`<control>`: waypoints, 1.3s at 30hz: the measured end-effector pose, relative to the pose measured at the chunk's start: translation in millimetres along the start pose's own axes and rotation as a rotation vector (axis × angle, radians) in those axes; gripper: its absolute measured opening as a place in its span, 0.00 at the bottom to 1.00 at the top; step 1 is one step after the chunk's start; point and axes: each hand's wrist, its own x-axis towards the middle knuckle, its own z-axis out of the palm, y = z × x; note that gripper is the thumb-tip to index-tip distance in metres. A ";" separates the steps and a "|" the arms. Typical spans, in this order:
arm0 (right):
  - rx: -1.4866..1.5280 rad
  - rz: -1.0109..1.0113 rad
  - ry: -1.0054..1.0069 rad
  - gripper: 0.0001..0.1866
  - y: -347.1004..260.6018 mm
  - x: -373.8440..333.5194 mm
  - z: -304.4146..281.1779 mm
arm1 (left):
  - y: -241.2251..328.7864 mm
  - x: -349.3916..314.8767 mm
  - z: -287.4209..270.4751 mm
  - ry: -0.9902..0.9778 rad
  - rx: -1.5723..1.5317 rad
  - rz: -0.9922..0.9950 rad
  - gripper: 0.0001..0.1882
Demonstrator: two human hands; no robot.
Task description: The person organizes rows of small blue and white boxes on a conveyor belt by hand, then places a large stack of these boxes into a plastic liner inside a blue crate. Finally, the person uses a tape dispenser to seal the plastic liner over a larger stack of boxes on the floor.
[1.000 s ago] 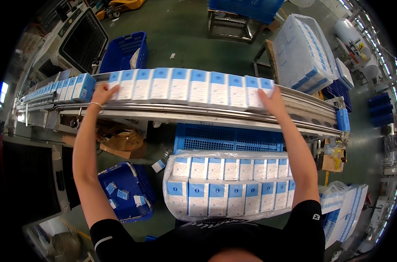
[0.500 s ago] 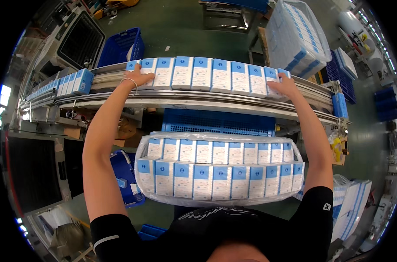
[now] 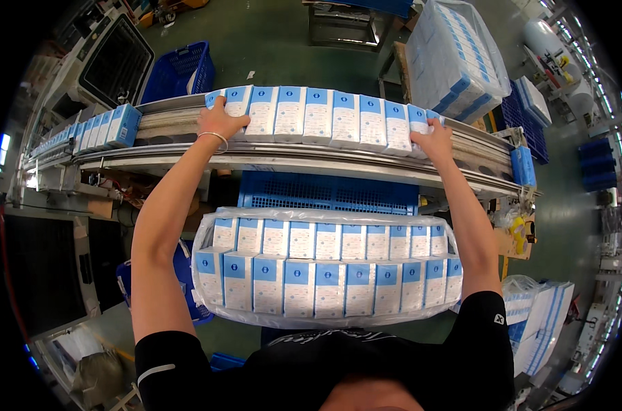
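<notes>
A row of white-and-blue cartons (image 3: 317, 116) stands upright, side by side, on a conveyor belt. My left hand (image 3: 222, 123) is closed round the left end of this row, its thumb lying across the front of a carton. At the opposite end my right hand (image 3: 433, 142) clasps the last cartons, its fingers curled over the top and far side. Between them the two hands squeeze the row together. Nearer my body, a clear plastic bag (image 3: 304, 320) holds two rows of matching cartons (image 3: 330, 288).
Farther left on the conveyor (image 3: 163, 130) stands another line of cartons (image 3: 122, 125). A blue carton-like block (image 3: 522, 166) sits at the right end. Beyond the belt are a blue basket (image 3: 177, 70) and a plastic-wrapped carton stack (image 3: 454, 61). A blue crate (image 3: 328, 192) lies below the belt.
My hands have drawn slightly closer together, the left one moving right along the belt with its end of the row. The row looks tighter. The whole view has shifted a little.
</notes>
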 end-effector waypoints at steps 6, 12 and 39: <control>0.134 -0.134 0.204 0.39 12.3 -0.7 -25.0 | 8.7 -7.5 -25.3 0.194 -0.132 0.144 0.45; 0.123 -0.254 0.360 0.36 32.2 -140.9 -94.5 | -2.2 -140.2 -73.5 0.315 -0.204 0.436 0.40; 0.223 0.810 -0.996 0.48 164.3 -142.5 -82.7 | -71.4 -141.9 -36.9 -1.087 -0.322 -0.721 0.37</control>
